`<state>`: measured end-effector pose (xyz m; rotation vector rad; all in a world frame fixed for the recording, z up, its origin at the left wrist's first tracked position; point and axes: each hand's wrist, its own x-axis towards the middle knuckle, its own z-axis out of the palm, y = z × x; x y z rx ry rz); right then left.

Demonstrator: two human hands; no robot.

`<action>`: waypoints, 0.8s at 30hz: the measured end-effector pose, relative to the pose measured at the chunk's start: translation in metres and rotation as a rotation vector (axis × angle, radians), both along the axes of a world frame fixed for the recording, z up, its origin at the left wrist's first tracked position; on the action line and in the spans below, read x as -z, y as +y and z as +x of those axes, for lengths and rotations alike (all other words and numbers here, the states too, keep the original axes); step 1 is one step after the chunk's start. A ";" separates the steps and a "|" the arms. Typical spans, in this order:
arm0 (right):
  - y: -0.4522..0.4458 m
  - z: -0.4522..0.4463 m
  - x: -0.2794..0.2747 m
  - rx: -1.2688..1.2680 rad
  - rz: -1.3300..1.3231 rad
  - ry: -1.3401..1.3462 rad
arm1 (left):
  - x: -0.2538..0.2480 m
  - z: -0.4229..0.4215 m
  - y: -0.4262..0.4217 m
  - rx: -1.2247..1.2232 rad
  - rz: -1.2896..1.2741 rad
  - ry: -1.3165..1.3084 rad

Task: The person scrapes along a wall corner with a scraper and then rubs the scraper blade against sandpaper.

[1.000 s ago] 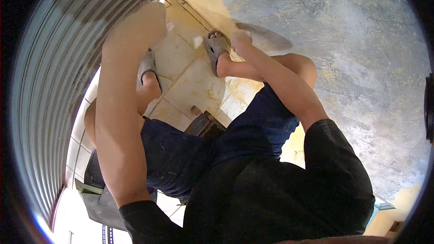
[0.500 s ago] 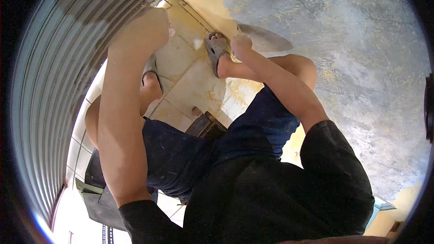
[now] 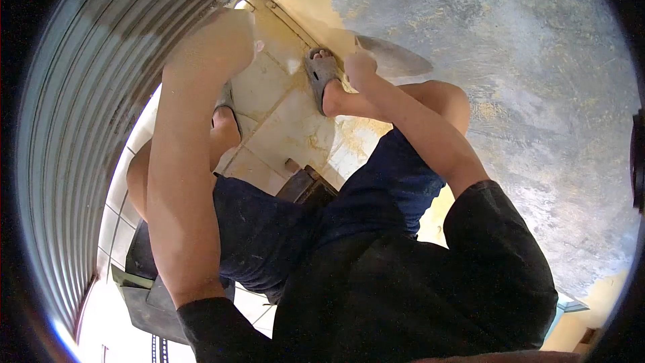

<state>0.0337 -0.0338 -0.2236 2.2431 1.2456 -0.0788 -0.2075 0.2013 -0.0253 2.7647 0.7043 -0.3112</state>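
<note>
My left hand (image 3: pixel 225 40) is raised beside the corrugated metal shutter (image 3: pixel 87 107), close to the camera. Its back faces me, with a small pinkish tip showing at its right side; the other fingers are hidden. My right hand (image 3: pixel 361 68) is closed like a fist near the grey-blue patchy wall (image 3: pixel 497 60), above the toes of one foot. A thin sliver sticks up at its top, too small to name. The hand's dark shadow falls on the wall beside it.
Pale floor tiles (image 3: pixel 285 121) with yellowish smears lie between my feet. Grey slippers (image 3: pixel 319 77) are on my feet. A dark brown wooden piece (image 3: pixel 309 188) is between my thighs. Behind my left leg stands a dark grey object (image 3: pixel 154 306).
My left hand has shifted slightly to the right and up. My right hand has moved only a little. The feet and surroundings stay the same.
</note>
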 end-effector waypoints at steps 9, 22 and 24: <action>0.008 0.005 0.040 0.944 1.025 0.514 | -0.008 0.000 -0.004 -0.004 0.030 -0.007; 0.007 0.013 0.004 0.238 0.070 0.372 | 0.008 0.001 0.000 -0.044 -0.077 -0.049; 0.009 0.019 0.019 0.423 0.219 0.538 | 0.009 0.001 0.002 -0.030 -0.100 -0.057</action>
